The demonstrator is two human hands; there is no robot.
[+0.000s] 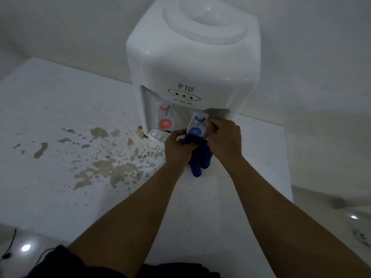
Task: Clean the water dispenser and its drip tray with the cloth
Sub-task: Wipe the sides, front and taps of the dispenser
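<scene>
The blue cloth (197, 157) was gripped in the left hand (178, 146) just below the blue tap (197, 125) of the water dispenser (192, 67). The tap was pinched by the right hand (223, 137), probably to steady it for wiping. The drip tray (157, 136) sat at the dispenser's foot on the stained counter (80, 137), largely hidden behind the hands.

Both arms outstretched; left grip (177, 145) curled round cloth (198, 159), right grip (223, 137) pinching tap (197, 125)
</scene>
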